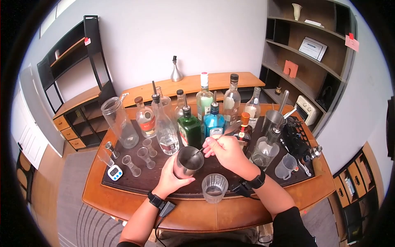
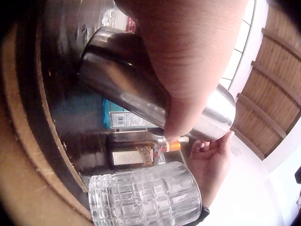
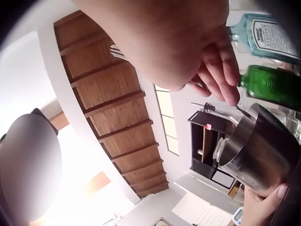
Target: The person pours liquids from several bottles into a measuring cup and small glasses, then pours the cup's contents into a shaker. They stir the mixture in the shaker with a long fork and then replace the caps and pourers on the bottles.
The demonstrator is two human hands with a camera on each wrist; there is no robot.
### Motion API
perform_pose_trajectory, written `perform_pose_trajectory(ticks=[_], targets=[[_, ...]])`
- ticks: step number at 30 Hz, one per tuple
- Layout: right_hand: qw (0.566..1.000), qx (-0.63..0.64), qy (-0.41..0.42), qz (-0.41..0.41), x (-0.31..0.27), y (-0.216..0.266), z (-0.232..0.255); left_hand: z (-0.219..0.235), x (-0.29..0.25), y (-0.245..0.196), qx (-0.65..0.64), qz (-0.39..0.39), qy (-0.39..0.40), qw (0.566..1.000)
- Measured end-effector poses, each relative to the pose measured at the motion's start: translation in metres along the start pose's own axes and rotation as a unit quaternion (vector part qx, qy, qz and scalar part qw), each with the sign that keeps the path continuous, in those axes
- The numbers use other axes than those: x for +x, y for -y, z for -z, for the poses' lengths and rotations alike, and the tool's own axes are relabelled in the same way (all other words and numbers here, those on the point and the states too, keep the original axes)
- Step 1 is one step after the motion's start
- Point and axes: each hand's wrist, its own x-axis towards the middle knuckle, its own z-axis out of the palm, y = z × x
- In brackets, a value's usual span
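My left hand (image 1: 173, 175) grips a metal shaker tin (image 1: 189, 161) round its side, thumb across the front. In the left wrist view the tin (image 2: 127, 77) leans slightly. Above its mouth, my right hand (image 1: 225, 153) pinches a thin bar spoon (image 1: 200, 151), whose shaft slants down into the tin. A forked end of the bar spoon (image 3: 117, 52) sticks out behind the hand in the right wrist view. Its lower end is hidden inside the tin (image 3: 263, 150). Just right of the tin stands a cut-pattern rocks glass (image 1: 214, 188).
Behind the hands are a green bottle (image 1: 189, 127), a blue bottle (image 1: 214, 121) and several clear ones. Small jiggers (image 1: 131, 166) and a white timer (image 1: 115, 173) lie left. On the right are a mixing glass (image 1: 264, 152), a measuring jug (image 1: 286, 166) and bar tools (image 1: 302, 164).
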Motion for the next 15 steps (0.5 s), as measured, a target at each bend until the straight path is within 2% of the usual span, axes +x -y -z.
perform_pose_trajectory(ticks=[1, 3, 4, 9, 11, 13, 15], targets=[[1.0, 0.0, 0.0, 0.001, 0.0, 0.003, 0.002, 0.0, 0.0, 0.0, 0.001, 0.001, 0.001, 1.0], [0.994, -0.013, 0.078, -0.079, 0.0, 0.009, 0.005, 0.0, 0.0, -0.002, 0.002, 0.0, 0.002, 1.0], [0.989, 0.038, 0.099, -0.108, -0.002, 0.008, 0.004, 0.0, 0.001, -0.004, 0.004, -0.003, 0.007, 1.0], [0.991, 0.104, 0.071, -0.054, -0.001, -0.002, 0.001, 0.001, 0.0, -0.002, 0.003, -0.002, 0.004, 1.0], [1.0, -0.002, 0.015, 0.002, 0.002, -0.002, 0.003, 0.001, -0.001, 0.0, 0.005, 0.002, 0.001, 1.0], [0.999, -0.032, 0.02, -0.016, 0.001, 0.006, 0.005, 0.001, -0.001, -0.001, -0.001, 0.006, 0.001, 1.0], [0.993, 0.008, 0.094, -0.077, -0.001, 0.007, 0.005, 0.0, -0.001, 0.0, -0.008, 0.009, 0.002, 1.0]])
